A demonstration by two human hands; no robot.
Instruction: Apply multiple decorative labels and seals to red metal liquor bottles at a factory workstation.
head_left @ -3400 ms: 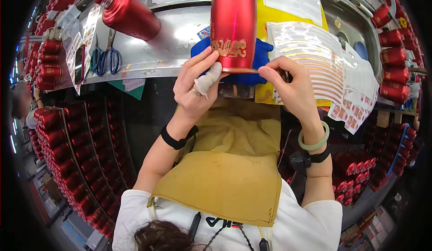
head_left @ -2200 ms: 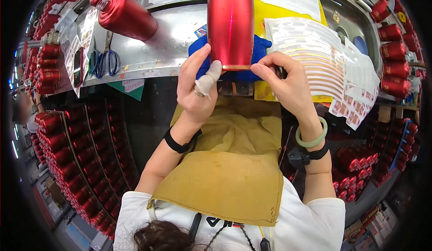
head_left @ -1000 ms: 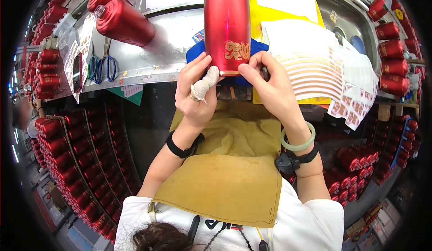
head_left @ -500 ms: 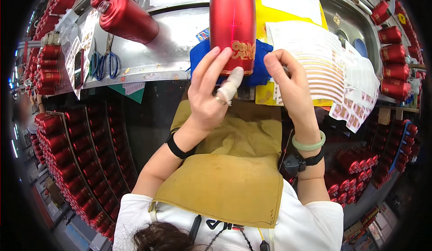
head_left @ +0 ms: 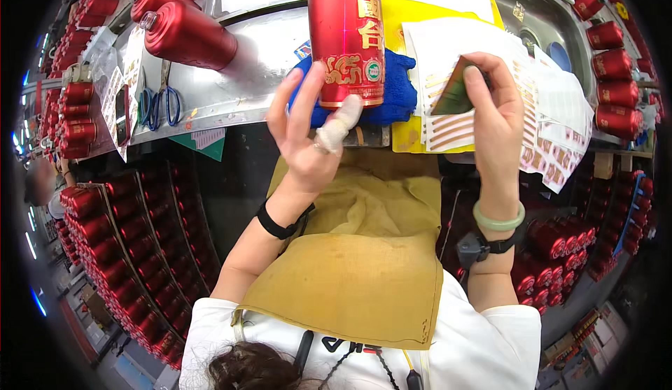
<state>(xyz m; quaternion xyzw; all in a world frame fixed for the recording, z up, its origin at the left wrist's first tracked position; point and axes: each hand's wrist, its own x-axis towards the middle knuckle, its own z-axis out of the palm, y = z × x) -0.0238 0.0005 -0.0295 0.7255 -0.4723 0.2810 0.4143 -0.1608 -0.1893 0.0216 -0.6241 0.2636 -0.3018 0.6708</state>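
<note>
A red bottle (head_left: pixel 344 40) with gold lettering and a gold emblem lies on a bunched blue cloth (head_left: pixel 400 86), its base toward me. My left hand (head_left: pixel 308 128) grips the base end between a finger and the thumb, which is wrapped in white. The other fingers of that hand stand apart. To the right, my right hand (head_left: pixel 495 110) pinches a thin dark green flat piece (head_left: pixel 455 95) with a brown edge, held over white sticker sheets (head_left: pixel 455 44). Its exact kind does not show. The far end of the bottle runs to the top edge of the view.
More red bottles (head_left: pixel 189 37) lie at the upper left of the metal worktop (head_left: pixel 259 54). Blue-handled scissors (head_left: pixel 166 103) are near its left edge. A yellow sheet (head_left: pixel 409 131) lies under the papers; a metal sink (head_left: pixel 539 12) is at the upper right. Racks of red bottles (head_left: pixel 126 250) flank me.
The bottle has turned, bringing gold lettering and a green-and-white round mark into view. My right hand has moved right, and the dark flat piece now shows in it.
</note>
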